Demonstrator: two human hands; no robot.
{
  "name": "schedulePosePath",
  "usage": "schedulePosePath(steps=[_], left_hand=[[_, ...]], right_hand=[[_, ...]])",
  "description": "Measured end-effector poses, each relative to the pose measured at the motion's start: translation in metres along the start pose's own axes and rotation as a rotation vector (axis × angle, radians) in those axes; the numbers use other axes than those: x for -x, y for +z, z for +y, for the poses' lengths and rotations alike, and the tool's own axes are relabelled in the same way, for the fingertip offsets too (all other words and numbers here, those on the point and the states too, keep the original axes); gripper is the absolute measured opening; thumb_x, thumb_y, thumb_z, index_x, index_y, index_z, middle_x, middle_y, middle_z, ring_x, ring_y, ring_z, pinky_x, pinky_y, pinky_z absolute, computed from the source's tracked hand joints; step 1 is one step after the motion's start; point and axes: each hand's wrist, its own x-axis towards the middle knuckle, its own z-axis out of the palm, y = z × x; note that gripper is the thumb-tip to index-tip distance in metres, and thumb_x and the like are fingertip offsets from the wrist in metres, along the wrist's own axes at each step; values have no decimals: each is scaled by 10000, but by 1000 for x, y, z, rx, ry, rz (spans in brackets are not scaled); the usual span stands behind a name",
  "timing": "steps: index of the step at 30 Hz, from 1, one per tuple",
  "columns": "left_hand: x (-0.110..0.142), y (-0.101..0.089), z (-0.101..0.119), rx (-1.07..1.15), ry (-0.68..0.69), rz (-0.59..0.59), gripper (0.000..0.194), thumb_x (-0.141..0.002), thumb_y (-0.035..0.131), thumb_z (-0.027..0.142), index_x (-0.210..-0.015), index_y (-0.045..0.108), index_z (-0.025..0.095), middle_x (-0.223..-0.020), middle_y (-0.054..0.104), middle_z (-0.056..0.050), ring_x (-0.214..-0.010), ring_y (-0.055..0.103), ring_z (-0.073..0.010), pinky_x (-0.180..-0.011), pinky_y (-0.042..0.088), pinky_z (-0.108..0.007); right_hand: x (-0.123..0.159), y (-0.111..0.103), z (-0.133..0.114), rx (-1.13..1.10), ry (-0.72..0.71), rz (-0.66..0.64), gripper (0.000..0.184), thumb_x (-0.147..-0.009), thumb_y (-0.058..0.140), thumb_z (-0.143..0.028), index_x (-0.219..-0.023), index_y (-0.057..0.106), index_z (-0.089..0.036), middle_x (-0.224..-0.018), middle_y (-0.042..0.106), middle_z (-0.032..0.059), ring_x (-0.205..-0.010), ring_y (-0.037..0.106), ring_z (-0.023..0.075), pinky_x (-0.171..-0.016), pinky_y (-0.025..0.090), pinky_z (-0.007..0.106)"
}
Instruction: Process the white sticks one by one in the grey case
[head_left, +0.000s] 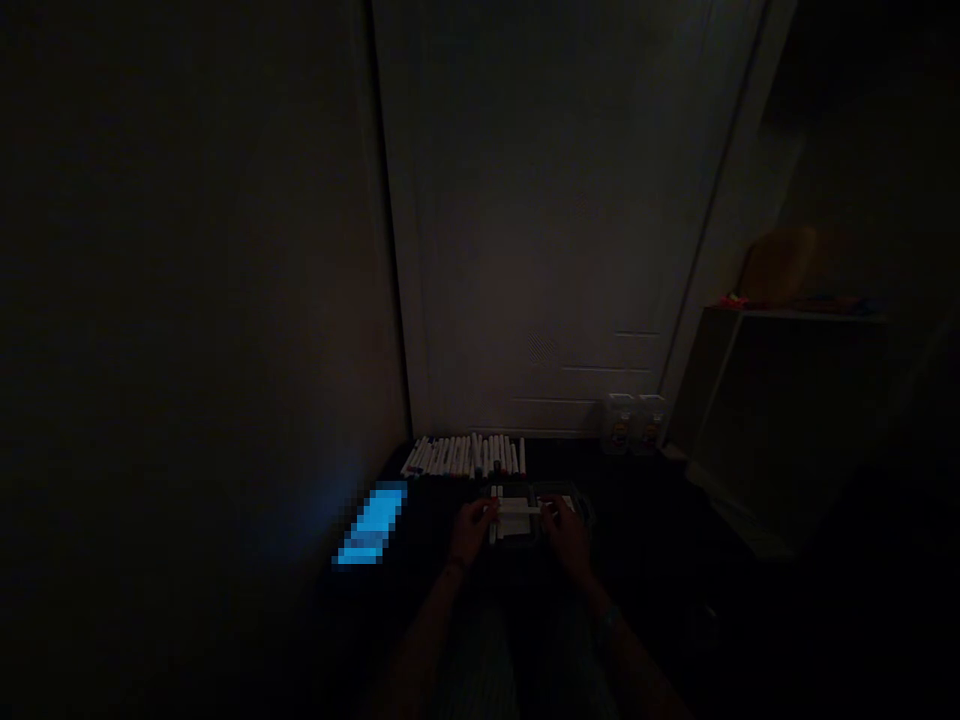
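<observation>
Both hands are over an open clear plastic case (589, 508) on a dark surface. A slim white marker (519, 508) lies level between them, crossing above the case. My left hand (471, 528) pinches its left end, and my right hand (567, 535) has closed fingers at its right end. Inside the case, white markers (495, 530) stand out on the left, beside a pale flat patch that the dark makes hard to tell. Behind the case, several white markers (461, 457) lie side by side in a row.
A glowing blurred screen (373, 525) lies at the left by the wall. Two clear containers (634, 425) stand at the back right against a pale panel (540, 250). To the right is a shelf unit (795, 315) with an orange rounded object (780, 262) on top.
</observation>
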Motion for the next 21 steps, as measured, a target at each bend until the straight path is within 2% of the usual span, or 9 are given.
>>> schedulePosePath(steps=[8, 13, 21], left_hand=[[0, 0, -1, -11, -1, 46, 440, -671, 521, 522, -853, 674, 152, -817, 657, -52, -806, 568, -190, -752, 415, -285], [-1, 1, -3, 20, 21, 15, 434, -690, 502, 514, -876, 668, 159, -849, 661, -48, -832, 573, -192, -766, 417, -284], [-4, 0, -9, -1, 3, 6, 472, -686, 498, 543, -866, 666, 141, -824, 656, -59, -810, 572, -195, -750, 419, -288]], right_hand=[[0, 2, 4, 34, -5, 8, 321, -827, 354, -335, -1023, 577, -213, -765, 630, 11, -645, 572, 128, -556, 358, 203], [0, 4, 8, 32, -17, 37, 328, -842, 317, -322, -1016, 576, -224, -787, 631, 11, -680, 576, 136, -564, 361, 206], [-2, 8, 11, 31, -26, 42, 328, -850, 314, -345, -995, 583, -227, -725, 625, 2, -632, 572, 126, -529, 354, 193]])
